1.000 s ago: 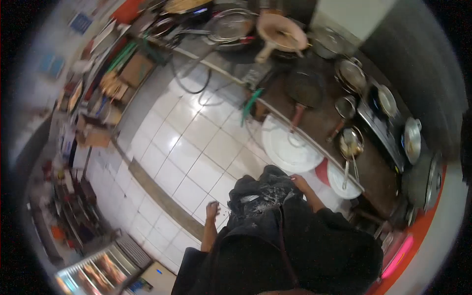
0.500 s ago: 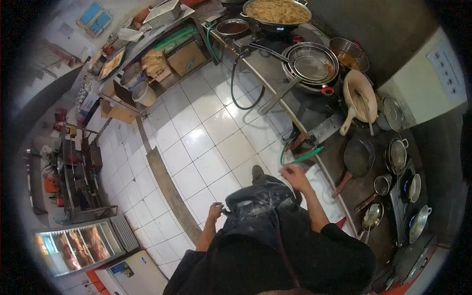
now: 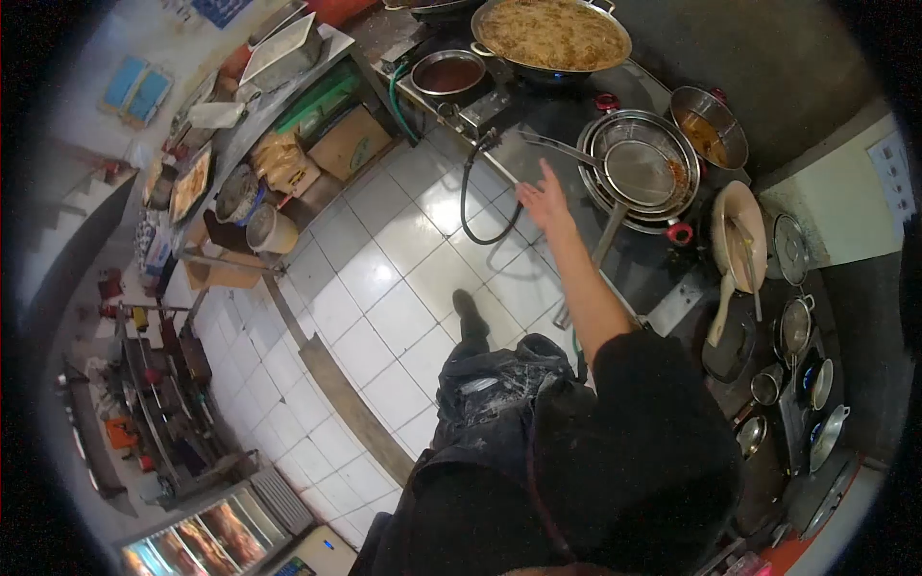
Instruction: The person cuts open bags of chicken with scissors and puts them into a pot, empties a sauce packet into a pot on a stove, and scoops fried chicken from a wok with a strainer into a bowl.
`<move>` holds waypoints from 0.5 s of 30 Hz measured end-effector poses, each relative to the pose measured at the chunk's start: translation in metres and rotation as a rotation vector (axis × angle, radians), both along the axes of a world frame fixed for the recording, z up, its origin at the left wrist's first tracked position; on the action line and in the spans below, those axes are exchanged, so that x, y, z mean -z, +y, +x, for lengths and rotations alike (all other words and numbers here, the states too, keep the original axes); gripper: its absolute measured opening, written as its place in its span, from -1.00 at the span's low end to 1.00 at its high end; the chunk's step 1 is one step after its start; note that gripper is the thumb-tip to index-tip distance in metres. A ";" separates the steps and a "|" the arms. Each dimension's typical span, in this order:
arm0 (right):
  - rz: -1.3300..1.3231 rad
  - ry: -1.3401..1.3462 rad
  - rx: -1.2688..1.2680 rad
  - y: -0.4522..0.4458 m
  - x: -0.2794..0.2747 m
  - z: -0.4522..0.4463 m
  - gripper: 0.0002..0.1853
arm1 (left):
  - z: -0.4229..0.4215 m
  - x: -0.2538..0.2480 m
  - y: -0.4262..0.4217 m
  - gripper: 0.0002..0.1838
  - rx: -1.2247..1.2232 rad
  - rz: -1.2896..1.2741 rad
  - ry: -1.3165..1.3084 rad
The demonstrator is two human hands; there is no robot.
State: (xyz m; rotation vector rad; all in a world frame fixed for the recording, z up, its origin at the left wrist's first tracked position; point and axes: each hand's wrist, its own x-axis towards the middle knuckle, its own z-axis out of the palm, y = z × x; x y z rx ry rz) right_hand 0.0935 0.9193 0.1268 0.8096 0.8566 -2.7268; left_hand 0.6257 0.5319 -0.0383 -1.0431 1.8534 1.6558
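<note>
My right hand [image 3: 545, 200] reaches over the edge of the stove counter, fingers spread, holding nothing. Just ahead of it is the long metal handle of a wire strainer [image 3: 562, 147]; I see no contact between them. The strainer's mesh bowl [image 3: 629, 178] rests among stacked round cookware, with brown crumbs at one side. Beyond it, a wide two-handled pan [image 3: 480, 49] holds frothy, golden-brown contents. A metal bowl of dark red-brown liquid [image 3: 448, 73] stands to its left. My left hand is out of view.
A dark hose [image 3: 468, 197] loops down from the counter's edge. To the right lie a beige pan [image 3: 727, 230] and several smaller pans. White floor tiles [image 3: 370, 274] stretch ahead. A shelf unit at the upper left holds a cardboard box [image 3: 351, 149] and a white bucket [image 3: 272, 228].
My right hand has moved forward from beside my body towards the strainer handle. My left hand has gone out of view. A foot has stepped forward, and the stove appears closer.
</note>
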 end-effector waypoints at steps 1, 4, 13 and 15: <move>-0.033 -0.053 0.037 0.002 0.016 -0.026 0.17 | -0.015 -0.001 -0.013 -0.68 0.000 0.004 -0.010; -0.103 -0.138 0.263 -0.011 0.026 -0.084 0.19 | -0.067 -0.012 -0.062 -0.67 0.013 0.009 -0.052; -0.198 0.064 0.749 0.001 0.035 -0.122 -0.67 | -0.265 -0.063 -0.183 -0.64 -0.103 0.085 -0.256; -0.109 0.058 0.755 -0.007 0.017 -0.084 -0.70 | -0.321 -0.065 -0.202 -0.63 -0.039 0.058 -0.275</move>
